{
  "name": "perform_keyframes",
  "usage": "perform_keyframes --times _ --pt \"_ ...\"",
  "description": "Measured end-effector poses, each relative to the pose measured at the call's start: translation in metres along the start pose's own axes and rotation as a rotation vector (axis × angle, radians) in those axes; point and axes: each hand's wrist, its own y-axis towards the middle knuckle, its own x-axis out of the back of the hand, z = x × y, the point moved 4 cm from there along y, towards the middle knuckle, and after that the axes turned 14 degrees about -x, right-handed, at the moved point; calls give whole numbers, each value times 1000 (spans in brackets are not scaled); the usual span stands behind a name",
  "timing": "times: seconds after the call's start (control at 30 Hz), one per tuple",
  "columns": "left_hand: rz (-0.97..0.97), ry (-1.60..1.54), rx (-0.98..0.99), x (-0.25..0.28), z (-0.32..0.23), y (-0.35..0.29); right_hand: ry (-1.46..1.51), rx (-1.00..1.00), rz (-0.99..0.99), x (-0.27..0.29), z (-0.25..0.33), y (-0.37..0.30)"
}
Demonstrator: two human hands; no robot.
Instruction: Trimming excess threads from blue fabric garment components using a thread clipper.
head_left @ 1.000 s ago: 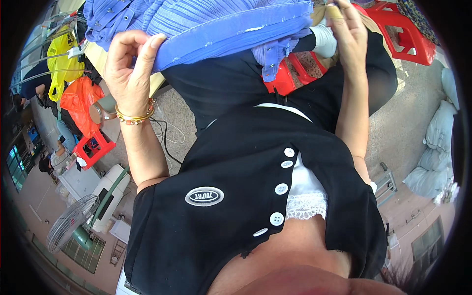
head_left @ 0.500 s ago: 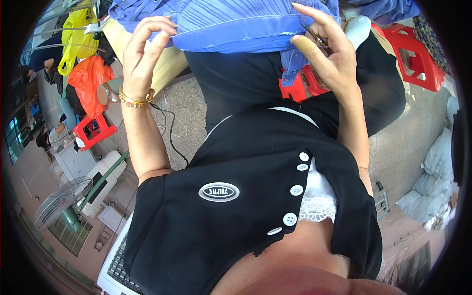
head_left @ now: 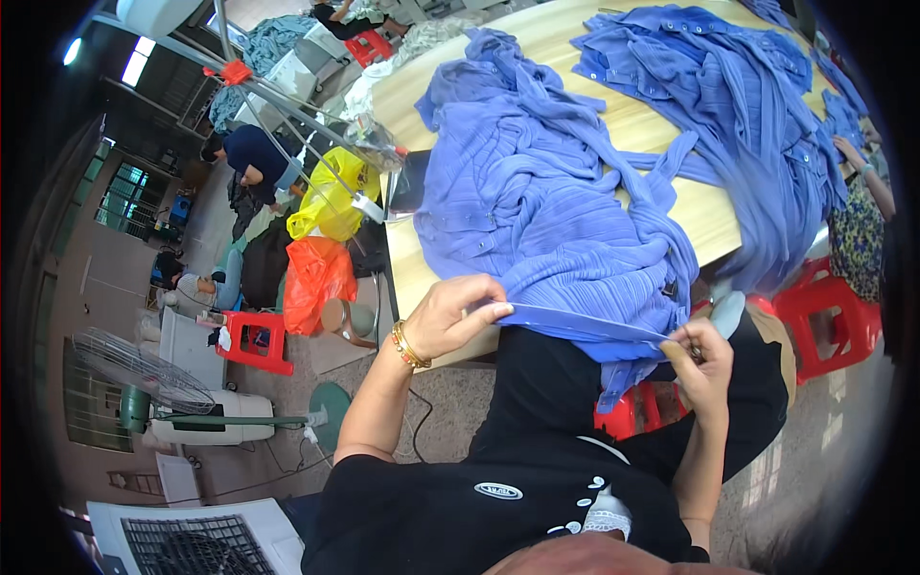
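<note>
A blue garment's point(head_left: 565, 240) hem is held taut, pinched by the left hand point(head_left: 450, 316) and right hand point(head_left: 700, 359) at the wooden table's point(head_left: 422, 268) edge; the cloth, raised overhead half a second earlier, is now seen lowered.

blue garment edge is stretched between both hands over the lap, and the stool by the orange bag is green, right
Not quite. The head view shows the stool by the orange bag is red, not green. The rest holds: the left hand and right hand stretch the blue garment edge over the lap.
</note>
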Motion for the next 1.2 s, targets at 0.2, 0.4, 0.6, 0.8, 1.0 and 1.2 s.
perform_keyframes --times 0.2,0.4,0.6,0.8,1.0,1.2 --pt "122 -118 -162 -4 -44 26 59 171 -244 66 20 -26" --pt "255 -182 15 -10 -14 26 -29 137 -282 93 21 -16" --pt "123 -533 323 -16 35 15 97 -83 -242 93 -34 24" --pt "42 -587 245 -15 58 -3 254 -94 -189 88 -66 37" --pt "-31 -570 203 -18 81 -17 252 -113 -202 86 -71 38" --pt "-81 -662 274 -24 91 -38 148 -119 -221 75 -77 43"
